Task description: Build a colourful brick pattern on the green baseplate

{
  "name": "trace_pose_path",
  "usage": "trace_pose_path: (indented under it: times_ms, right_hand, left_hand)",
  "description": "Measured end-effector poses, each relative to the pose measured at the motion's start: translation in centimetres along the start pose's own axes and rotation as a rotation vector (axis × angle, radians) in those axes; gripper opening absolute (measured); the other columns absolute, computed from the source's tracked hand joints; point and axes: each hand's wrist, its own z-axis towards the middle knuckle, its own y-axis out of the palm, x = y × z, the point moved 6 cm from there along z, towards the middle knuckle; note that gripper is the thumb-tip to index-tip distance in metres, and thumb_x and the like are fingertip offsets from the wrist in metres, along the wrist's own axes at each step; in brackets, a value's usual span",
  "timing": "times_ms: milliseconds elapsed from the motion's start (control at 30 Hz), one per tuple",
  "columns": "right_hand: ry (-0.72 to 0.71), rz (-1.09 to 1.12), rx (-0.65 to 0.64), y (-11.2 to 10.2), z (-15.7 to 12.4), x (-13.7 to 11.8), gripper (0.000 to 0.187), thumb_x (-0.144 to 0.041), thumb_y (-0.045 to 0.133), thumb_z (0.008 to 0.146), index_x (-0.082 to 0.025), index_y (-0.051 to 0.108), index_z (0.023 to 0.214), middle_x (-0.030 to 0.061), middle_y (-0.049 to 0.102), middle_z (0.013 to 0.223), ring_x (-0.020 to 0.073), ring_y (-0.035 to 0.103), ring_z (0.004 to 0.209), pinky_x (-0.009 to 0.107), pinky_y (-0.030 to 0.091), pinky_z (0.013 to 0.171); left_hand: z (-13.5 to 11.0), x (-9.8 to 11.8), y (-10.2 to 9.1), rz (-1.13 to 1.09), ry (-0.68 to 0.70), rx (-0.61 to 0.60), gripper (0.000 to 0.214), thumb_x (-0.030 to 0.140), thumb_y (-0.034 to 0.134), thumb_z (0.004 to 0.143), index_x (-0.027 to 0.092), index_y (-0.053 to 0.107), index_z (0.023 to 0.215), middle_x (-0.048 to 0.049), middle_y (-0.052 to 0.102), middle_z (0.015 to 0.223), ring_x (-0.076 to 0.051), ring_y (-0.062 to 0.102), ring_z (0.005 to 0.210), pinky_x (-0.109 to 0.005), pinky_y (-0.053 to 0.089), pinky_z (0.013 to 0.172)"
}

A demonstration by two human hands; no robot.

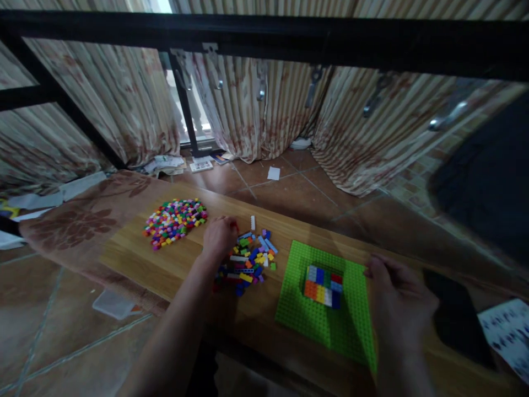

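My left hand [220, 238] is at the upper left edge of a loose pile of mixed toy bricks [247, 277], its fingers closed on a small red brick [235, 226]. A green baseplate [303, 329] lies on the wooden bench. Near its middle stands a block of joined bricks [323, 285] in grey, blue, orange, yellow, white and red. Over the plate's right edge hovers my right hand [399, 300], slightly blurred, thumb and fingers pinched together. Whatever it may hold is hidden.
A heap of tiny coloured bricks [176, 219] lies left on the bench [140, 259], and a white brick [253, 222] behind the pile. Right of the plate are a black flat object [454, 317] and a printed sheet [507, 333]. A dark metal bar [264, 36] crosses above.
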Motion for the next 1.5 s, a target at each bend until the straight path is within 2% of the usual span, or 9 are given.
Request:
trace_pose_path:
  times_ms: [267, 400, 500, 600, 667, 767, 867, 1000, 1500]
  right_hand:
    - [-0.006, 0.054, 0.045, -1.1, 0.8, 0.1, 0.023, -0.036, 0.068, 0.073, -0.016, 0.072, 0.084, 0.0041, 0.069, 0.072, 0.0136, 0.059, 0.057, 0.028, 0.049, 0.055]
    - [-0.021, 0.081, 0.047, -1.4, 0.9, 0.0, 0.019, -0.033, 0.068, 0.074, -0.016, 0.072, 0.083, 0.0021, 0.066, 0.067, 0.0122, 0.058, 0.056, 0.027, 0.047, 0.055]
    - [-0.035, 0.082, 0.051, -1.7, 1.1, 0.0, 0.018, -0.031, 0.068, 0.074, -0.016, 0.072, 0.082, 0.0006, 0.064, 0.064, 0.0117, 0.057, 0.056, 0.026, 0.047, 0.056]
    - [-0.024, 0.101, 0.020, -1.5, 1.0, -0.1, 0.016, -0.031, 0.069, 0.074, -0.017, 0.072, 0.081, -0.0003, 0.063, 0.062, 0.0114, 0.056, 0.055, 0.026, 0.046, 0.055]
    - [0.000, 0.134, -0.062, -1.0, 0.7, -0.3, 0.015, -0.031, 0.070, 0.074, -0.018, 0.072, 0.081, -0.0007, 0.064, 0.063, 0.0113, 0.056, 0.056, 0.026, 0.046, 0.055]
    - [-0.001, 0.188, -0.300, 0.5, -0.5, -1.1, 0.013, -0.032, 0.071, 0.074, -0.022, 0.072, 0.083, -0.0002, 0.068, 0.072, 0.0129, 0.060, 0.064, 0.027, 0.050, 0.062]
    - [-0.038, 0.195, -0.581, 2.3, -2.4, -1.9, 0.016, -0.032, 0.069, 0.078, -0.025, 0.072, 0.093, 0.0009, 0.071, 0.085, 0.0152, 0.064, 0.077, 0.030, 0.052, 0.071]
    - [-0.111, 0.124, -0.778, 3.7, -4.2, -2.2, 0.023, -0.028, 0.066, 0.081, -0.026, 0.069, 0.103, 0.0022, 0.070, 0.098, 0.0154, 0.063, 0.083, 0.030, 0.051, 0.074]
    - [-0.236, 0.012, -0.864, 3.8, -4.9, -2.8, 0.019, -0.031, 0.065, 0.084, -0.025, 0.071, 0.101, 0.0013, 0.067, 0.086, 0.0152, 0.061, 0.077, 0.030, 0.049, 0.071]
  left_hand:
    - [-0.3, -0.3, -0.4, 0.043, -0.024, -0.036, 0.032, 0.022, 0.049, 0.080, 0.018, 0.071, 0.102, -0.0103, 0.072, 0.097, -0.025, 0.067, 0.088, -0.031, 0.049, 0.077]
    - [-0.2, -0.4, -1.4, -0.035, -0.006, 0.034, 0.031, 0.020, 0.051, 0.079, 0.017, 0.071, 0.102, -0.0106, 0.072, 0.096, -0.025, 0.067, 0.088, -0.033, 0.050, 0.080]
    - [-0.8, 0.1, -2.8, -0.269, 0.046, 0.162, 0.027, 0.022, 0.056, 0.078, 0.015, 0.071, 0.099, -0.0098, 0.071, 0.095, -0.023, 0.067, 0.085, -0.033, 0.051, 0.081]
    - [-2.6, 1.9, -3.1, -0.769, 0.067, 0.176, 0.025, 0.029, 0.064, 0.077, 0.016, 0.070, 0.097, -0.0060, 0.070, 0.092, -0.018, 0.066, 0.081, -0.029, 0.052, 0.078]
    - [-4.3, 4.3, -1.8, -1.189, 0.012, -0.002, 0.025, 0.032, 0.070, 0.075, 0.016, 0.069, 0.094, -0.0038, 0.070, 0.089, -0.015, 0.065, 0.081, -0.026, 0.052, 0.076]
    - [-7.6, 9.4, 1.1, -1.669, -0.098, -0.424, 0.030, 0.034, 0.079, 0.069, 0.016, 0.071, 0.091, -0.0026, 0.069, 0.086, -0.011, 0.063, 0.073, -0.022, 0.053, 0.068]
    - [-9.8, 12.7, 3.6, -1.840, -0.288, -0.699, 0.031, 0.034, 0.082, 0.066, 0.013, 0.070, 0.084, -0.0005, 0.067, 0.076, -0.005, 0.057, 0.056, -0.021, 0.053, 0.066]
    - [-10.4, 13.4, 5.2, -1.833, -0.414, -0.732, 0.034, 0.035, 0.084, 0.063, 0.012, 0.066, 0.079, 0.0012, 0.065, 0.068, -0.004, 0.056, 0.051, -0.021, 0.053, 0.063]
    - [-10.1, 14.4, 4.6, -1.464, -0.034, -0.670, 0.039, 0.052, 0.065, 0.078, 0.013, 0.063, 0.072, 0.0025, 0.055, 0.061, -0.006, 0.049, 0.050, -0.019, 0.039, 0.049]
